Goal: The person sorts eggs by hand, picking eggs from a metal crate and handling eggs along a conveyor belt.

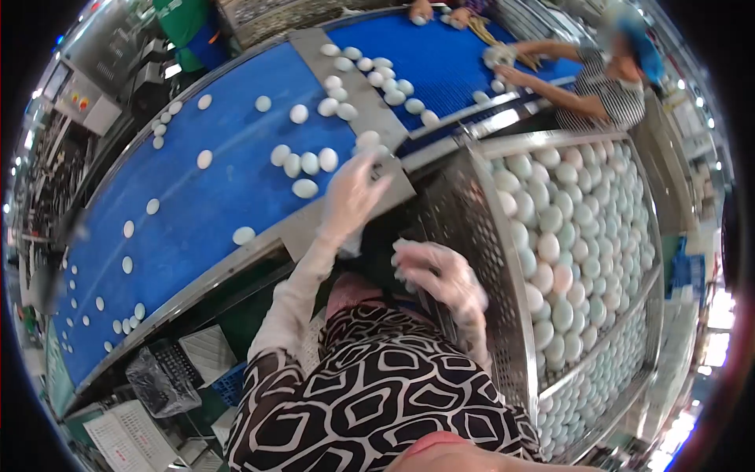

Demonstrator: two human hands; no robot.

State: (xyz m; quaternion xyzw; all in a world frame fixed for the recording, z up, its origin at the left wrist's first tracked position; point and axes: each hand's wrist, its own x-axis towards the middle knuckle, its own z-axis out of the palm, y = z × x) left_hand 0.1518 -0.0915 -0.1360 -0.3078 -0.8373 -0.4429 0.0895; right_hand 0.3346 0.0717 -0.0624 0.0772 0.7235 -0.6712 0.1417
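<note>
My left hand, in a thin see-through glove and white sleeve, reaches to the metal plate at the side of the blue conveyor belt. Its thumb and fingers are apart, and the fingertips are right at a pale egg. Several white eggs lie close by on the belt, among them one egg left of the wrist. Nearer my body, my gloved right hand hovers beside the metal crate. Its fingers are parted, slightly bent and a little blurred, with nothing visible in them.
Pale green and white eggs fill the crate on my right. Across a second belt section, a person in a striped top handles eggs, with another person's hands beyond. Bins and a black basket stand below the belt at lower left.
</note>
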